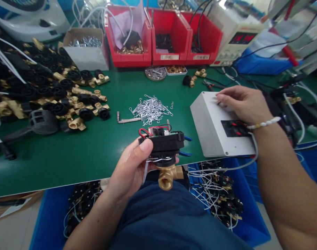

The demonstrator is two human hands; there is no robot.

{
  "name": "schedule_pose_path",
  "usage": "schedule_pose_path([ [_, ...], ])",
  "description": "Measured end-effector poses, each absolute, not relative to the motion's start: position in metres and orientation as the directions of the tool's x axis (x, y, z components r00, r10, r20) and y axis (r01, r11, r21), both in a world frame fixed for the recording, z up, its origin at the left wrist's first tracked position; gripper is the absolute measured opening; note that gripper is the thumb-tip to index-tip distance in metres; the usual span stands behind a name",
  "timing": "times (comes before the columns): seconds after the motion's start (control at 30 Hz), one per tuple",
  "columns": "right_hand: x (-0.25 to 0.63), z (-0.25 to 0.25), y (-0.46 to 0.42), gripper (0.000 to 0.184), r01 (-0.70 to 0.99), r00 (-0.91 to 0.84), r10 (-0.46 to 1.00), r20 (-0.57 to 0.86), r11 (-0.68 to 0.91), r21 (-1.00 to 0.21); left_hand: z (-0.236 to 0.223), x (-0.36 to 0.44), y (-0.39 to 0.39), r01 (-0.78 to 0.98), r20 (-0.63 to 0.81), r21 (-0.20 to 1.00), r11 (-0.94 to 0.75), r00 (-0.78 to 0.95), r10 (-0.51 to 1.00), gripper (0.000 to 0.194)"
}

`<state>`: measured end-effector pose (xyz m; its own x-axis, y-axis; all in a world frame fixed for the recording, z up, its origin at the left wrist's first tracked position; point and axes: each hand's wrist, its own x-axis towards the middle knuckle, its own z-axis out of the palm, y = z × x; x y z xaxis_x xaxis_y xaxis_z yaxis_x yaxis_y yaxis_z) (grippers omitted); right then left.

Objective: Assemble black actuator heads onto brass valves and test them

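Observation:
My left hand [133,161] grips a motorized brass valve [163,146] near the table's front edge. Its black housing is open on top, with red and black wires showing, and the brass body [167,177] hangs below with a port facing me. A pale cable runs from the valve to the right. On the right stands a light grey control box [209,128], with a black terminal block [235,128] on its face. My right hand [243,102] is over the box's top, thumb and forefinger pinched at a small part they mostly hide.
A pile of metal clips [152,109] lies mid-table beside a socket wrench [128,120]. Many brass valves [77,99] crowd the left. Red bins [129,59] and a power supply [236,38] line the back. Blue crates [252,211] sit below the edge.

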<state>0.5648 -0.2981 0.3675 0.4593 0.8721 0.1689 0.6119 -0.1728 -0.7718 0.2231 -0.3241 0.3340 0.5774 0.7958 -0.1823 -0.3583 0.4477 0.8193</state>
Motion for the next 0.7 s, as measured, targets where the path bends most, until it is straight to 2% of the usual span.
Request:
schedule_pose_path([
  [0.07,0.567,0.368,-0.298,0.01,0.625,0.431,0.885,0.174,-0.154,-0.766,0.334,0.224,-0.324,-0.355,-0.189,0.818,0.452,0.577,0.795,0.046],
  [0.23,0.562,0.371,-0.3,0.012,0.627,0.48,0.866,0.137,-0.23,-0.744,0.334,0.225,-0.324,-0.359,-0.165,0.832,0.423,0.568,0.806,0.048],
  [0.33,0.555,0.369,-0.303,0.012,0.671,0.504,0.841,0.199,-0.236,-0.703,0.334,0.224,-0.327,-0.338,-0.072,0.903,0.263,0.485,0.872,0.048],
  [0.43,0.551,0.365,-0.306,0.017,0.723,0.48,0.824,0.3,-0.178,-0.668,0.336,0.223,-0.331,-0.242,0.05,0.969,0.057,0.417,0.907,0.053],
  [0.5,0.551,0.364,-0.307,0.018,0.727,0.475,0.83,0.293,-0.182,-0.662,0.339,0.222,-0.334,-0.211,0.097,0.977,-0.008,0.416,0.904,0.054],
  [0.7,0.559,0.361,-0.303,0.017,0.738,0.461,0.848,0.261,-0.203,-0.643,0.343,0.221,-0.337,-0.235,0.093,0.972,0.01,0.421,0.902,0.055],
])
